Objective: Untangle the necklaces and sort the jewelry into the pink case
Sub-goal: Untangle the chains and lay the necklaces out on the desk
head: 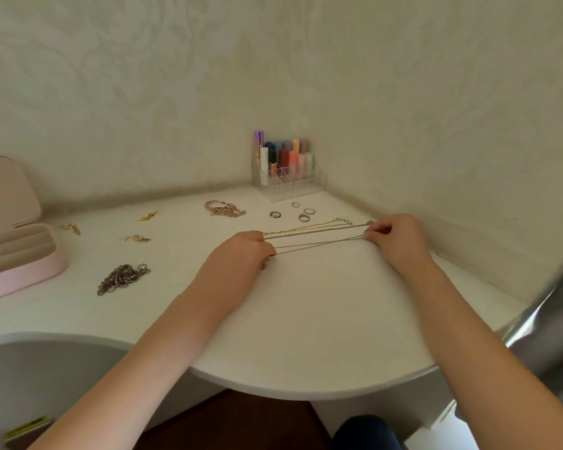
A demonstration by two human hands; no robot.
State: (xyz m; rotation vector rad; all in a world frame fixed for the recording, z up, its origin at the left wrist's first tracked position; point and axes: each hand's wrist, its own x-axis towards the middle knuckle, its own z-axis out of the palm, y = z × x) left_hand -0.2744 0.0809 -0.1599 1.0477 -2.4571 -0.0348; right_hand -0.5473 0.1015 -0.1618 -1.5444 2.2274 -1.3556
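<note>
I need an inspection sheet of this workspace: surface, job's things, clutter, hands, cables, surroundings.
Surface: white rounded table.
Job's things: thin necklaces stretched between both hands; pink case open at left; dark chain pile; rings; bracelets; gold earrings.
Clutter: clear organizer holding coloured tubes, at the far corner.
Hands: left hand and right hand each grip necklace ends.
Cables: nothing seen.
Surroundings: patterned wall; grey object at right, unclear.

bare table (pixel 306 319) in front, rings (pixel 304 214) behind necklaces (pixel 316 237)
</note>
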